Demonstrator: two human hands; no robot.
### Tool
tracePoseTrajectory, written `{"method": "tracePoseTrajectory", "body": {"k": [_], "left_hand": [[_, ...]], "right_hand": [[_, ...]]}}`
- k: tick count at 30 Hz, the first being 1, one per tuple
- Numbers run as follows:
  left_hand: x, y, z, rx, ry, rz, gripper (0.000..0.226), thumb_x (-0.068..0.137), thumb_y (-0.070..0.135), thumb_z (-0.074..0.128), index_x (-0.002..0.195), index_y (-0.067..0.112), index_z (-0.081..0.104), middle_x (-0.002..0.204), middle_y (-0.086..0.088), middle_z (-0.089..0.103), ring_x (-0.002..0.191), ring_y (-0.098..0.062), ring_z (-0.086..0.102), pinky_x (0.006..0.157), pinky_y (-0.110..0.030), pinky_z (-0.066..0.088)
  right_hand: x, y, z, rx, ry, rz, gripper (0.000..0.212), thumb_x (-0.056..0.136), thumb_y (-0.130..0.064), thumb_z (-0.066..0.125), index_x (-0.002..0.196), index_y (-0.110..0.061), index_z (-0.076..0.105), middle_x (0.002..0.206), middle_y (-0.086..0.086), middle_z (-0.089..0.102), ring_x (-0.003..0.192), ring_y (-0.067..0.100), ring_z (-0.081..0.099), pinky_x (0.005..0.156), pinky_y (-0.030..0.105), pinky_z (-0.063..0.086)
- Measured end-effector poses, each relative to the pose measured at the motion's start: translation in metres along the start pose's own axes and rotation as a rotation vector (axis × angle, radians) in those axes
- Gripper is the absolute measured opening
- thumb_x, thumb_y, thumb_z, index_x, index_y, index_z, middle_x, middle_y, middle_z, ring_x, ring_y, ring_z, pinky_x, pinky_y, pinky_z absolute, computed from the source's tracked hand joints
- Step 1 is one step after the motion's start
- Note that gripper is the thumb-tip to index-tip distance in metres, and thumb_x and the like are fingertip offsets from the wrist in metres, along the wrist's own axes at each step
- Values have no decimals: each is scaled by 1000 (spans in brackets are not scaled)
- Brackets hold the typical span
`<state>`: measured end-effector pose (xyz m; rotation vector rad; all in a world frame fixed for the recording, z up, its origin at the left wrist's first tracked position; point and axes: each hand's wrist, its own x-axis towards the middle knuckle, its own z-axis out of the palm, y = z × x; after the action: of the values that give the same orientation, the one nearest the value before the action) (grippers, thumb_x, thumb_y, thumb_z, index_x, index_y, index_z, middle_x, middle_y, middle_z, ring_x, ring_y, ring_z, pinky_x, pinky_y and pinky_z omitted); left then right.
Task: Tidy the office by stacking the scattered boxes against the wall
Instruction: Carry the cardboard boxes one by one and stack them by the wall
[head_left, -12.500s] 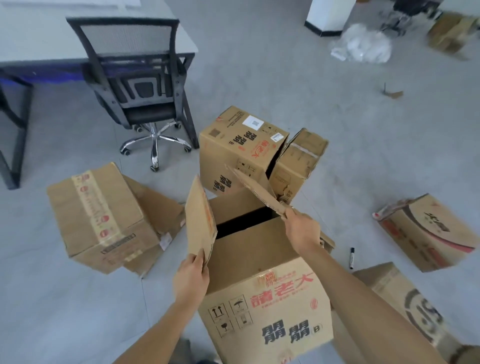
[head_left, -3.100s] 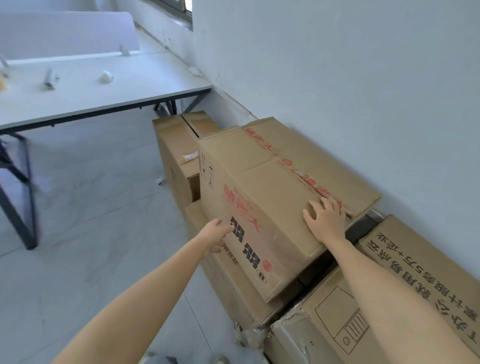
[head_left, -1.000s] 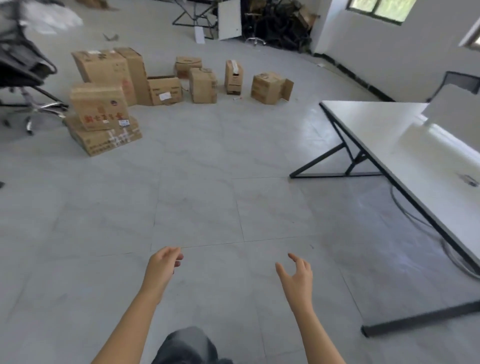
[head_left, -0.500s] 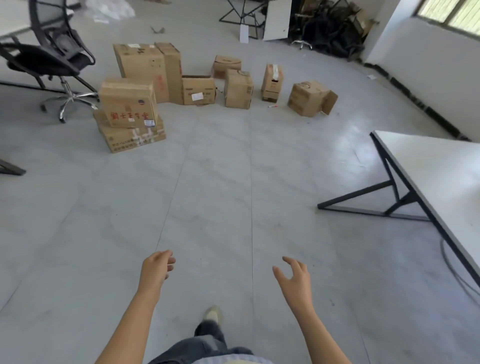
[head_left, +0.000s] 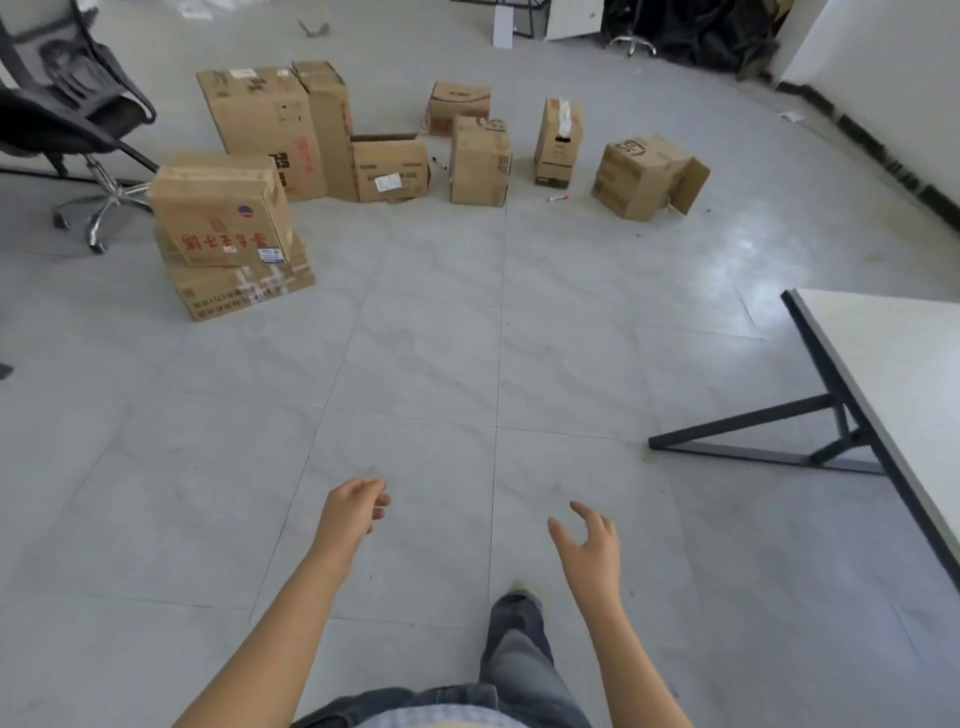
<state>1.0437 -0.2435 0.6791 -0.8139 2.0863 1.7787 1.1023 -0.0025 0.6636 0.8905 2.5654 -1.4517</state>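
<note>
Nearest, the left hand (head_left: 353, 512) and the right hand (head_left: 589, 540) are held out over the tiled floor (head_left: 431, 364), with nothing gripped: the left's fingers are loosely curled, the right's spread and relaxed. A jeans-clad leg (head_left: 517, 644) is seen beneath them. A white table (head_left: 893, 374) is set at the right edge. Farther off, the cardboard boxes (head_left: 479, 161) are scattered on the floor, well apart from both hands (a stacked pair (head_left: 223, 213) stands leftmost, beside an office chair (head_left: 67, 119)), with a large carton (head_left: 260, 119) behind.
</note>
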Motion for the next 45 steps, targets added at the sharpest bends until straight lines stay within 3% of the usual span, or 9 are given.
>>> {"method": "tracePoseTrajectory", "body": {"k": [10,16,23,31,38,42,45], "left_hand": [[63,121,156,46,-1,107,18,94,17,50,78,15,58,86,-2,63,81,-16,56,73,-29,42],[112,143,175,49,105,44,18,95,16,49,81,11,59,91,-9,63,89,-23,56,80,-31,40],[228,201,196,-75,174,2,16,94,16,50,97,3,59,95,-12,63,90,-25,56,78,-34,39],[365,322,239,-62,112,57,20,94,14,49,75,11,56,87,-9,62,87,-25,55,79,-32,38],[429,361,289,24,-2,-4,18,93,14,51,77,10,58,84,-7,63,82,-23,56,78,-31,39],[479,390,314,34,38,-42,19,92,13,50,75,10,56,82,-7,62,80,-23,55,72,-31,37],[522,424,337,21,89,-16,19,92,14,51,75,10,57,83,-7,62,82,-24,56,76,-32,38]], "right_hand": [[210,-60,-87,181,29,-34,37,91,-22,57,126,-12,52,129,5,46,122,18,44,93,27,34],[265,-52,-65,123,-146,39,40,92,-23,56,129,-11,49,131,5,45,125,20,42,98,29,35],[400,-121,-60,159,-89,29,40,92,-25,56,129,-11,49,132,7,45,122,20,44,93,28,36],[539,-205,-55,165,20,15,38,92,-24,56,129,-13,50,135,5,45,126,20,41,97,33,37],[604,-225,-36,125,-23,97,40,92,-23,56,129,-10,49,135,7,46,114,18,45,94,30,38],[677,-246,-34,119,-49,89,41,92,-25,56,130,-10,48,134,7,44,118,19,45,96,30,37],[747,-274,-34,119,-68,50,41,93,-25,55,130,-11,48,134,7,44,122,20,44,96,30,37]]}}
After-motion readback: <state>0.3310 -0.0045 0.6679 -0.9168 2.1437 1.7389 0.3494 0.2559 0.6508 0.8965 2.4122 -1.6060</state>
